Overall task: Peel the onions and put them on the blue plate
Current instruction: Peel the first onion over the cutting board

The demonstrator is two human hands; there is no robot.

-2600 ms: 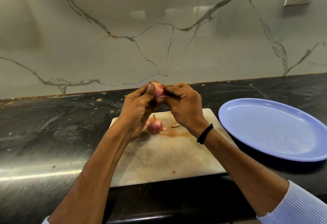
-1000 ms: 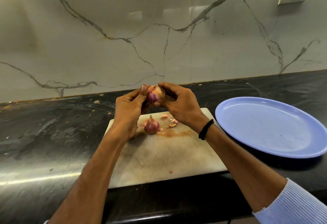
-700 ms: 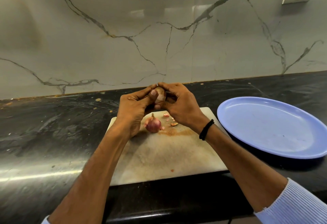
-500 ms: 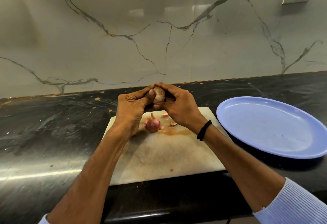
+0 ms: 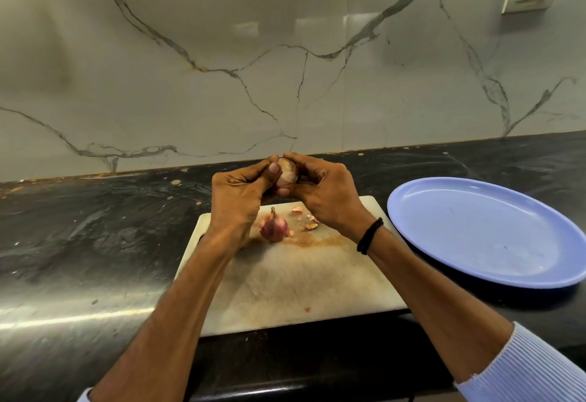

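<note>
Aloft: onion (image 5: 288,175), pale and partly bared, above the far edge of the cutting board (image 5: 301,287)
Left hand (image 5: 236,198): fingers curled round the onion, thumb on its side
Right hand (image 5: 329,198): pinching the same onion from the other side
Second onion (image 5: 273,226): unpeeled, lying on the board under the hands, skin scraps (image 5: 309,222) beside it
Blue plate (image 5: 488,230): on the dark counter (image 5: 95,243), just right of the board

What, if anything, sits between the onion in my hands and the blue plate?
Nothing visible does. The left hand and right hand hold the onion above the cutting board; the blue plate lies empty to its right.
</note>
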